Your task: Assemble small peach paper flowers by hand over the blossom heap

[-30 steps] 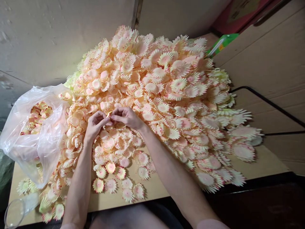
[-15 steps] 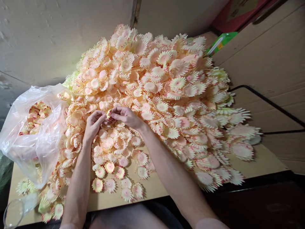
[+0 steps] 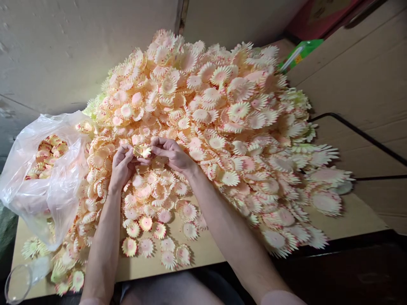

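Note:
A huge heap of pale pink and cream flower-shaped petal pieces [image 3: 210,114] covers the tan table [image 3: 352,216]. My left hand [image 3: 121,163] and my right hand [image 3: 171,153] meet over the near side of the heap. Together they pinch a small yellowish flower piece [image 3: 142,150] between their fingertips. Loose single flowers [image 3: 159,231] lie flat on the table just below my hands.
A clear plastic bag [image 3: 47,182] with more flower pieces sits at the left. A clear cup rim [image 3: 17,284] shows at the bottom left corner. A green box [image 3: 300,53] and cardboard panels [image 3: 365,76] stand at the right, with a black metal rod [image 3: 359,135].
Both hands have shifted slightly up and away from me on the heap. The small flower piece between the fingertips is now more exposed.

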The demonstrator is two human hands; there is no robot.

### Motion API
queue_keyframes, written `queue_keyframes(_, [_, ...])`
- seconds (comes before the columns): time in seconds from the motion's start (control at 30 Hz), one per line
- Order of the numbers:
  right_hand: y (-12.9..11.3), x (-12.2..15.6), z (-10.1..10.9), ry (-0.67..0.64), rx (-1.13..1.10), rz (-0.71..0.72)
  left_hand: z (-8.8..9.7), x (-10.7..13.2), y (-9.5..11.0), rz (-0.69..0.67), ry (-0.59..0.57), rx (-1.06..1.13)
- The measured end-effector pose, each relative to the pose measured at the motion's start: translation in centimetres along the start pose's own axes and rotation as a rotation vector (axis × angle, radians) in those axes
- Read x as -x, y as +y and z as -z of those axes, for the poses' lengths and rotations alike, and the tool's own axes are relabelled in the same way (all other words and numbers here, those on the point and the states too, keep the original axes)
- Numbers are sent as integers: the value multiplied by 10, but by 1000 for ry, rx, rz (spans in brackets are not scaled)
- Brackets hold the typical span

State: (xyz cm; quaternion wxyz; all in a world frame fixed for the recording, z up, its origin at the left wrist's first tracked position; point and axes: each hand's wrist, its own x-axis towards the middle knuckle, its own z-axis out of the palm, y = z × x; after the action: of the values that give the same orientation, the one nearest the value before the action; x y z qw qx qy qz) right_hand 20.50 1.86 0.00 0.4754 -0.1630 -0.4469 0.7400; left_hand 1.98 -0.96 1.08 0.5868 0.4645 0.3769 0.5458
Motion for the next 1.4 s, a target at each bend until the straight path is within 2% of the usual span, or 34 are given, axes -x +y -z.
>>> queue_keyframes(0.13, [2,-1,1,39,-81,-23,2,-1,-1,-23,8,10])
queue_keyframes(0.2, [2,-1,1,53,-26,-9,3,-1,-3,-51,11,-46])
queue_keyframes(0.33, [2,-1,0,27,103,3,4,0,-7,-212,9,-211])
queue_keyframes(0.5, [4,-2,-1,39,170,6,2,1,-4,-357,-26,-237])
queue_keyframes(0.63, [4,-3,0,49,197,18,5,1,-4,-329,20,-437])
queue_keyframes(0.8, [1,-3,-2,77,172,-49,4,1,-6,-194,126,-344])
queue_keyframes(0.97, [0,-4,-3,88,117,-104,3,0,-7,-242,135,-434])
queue_keyframes(1.17, [4,-7,-4,120,105,-41,1,-1,-4,-293,81,-465])
queue_keyframes(1.4, [9,-8,-2,173,169,78,-2,0,-4,-246,133,-435])
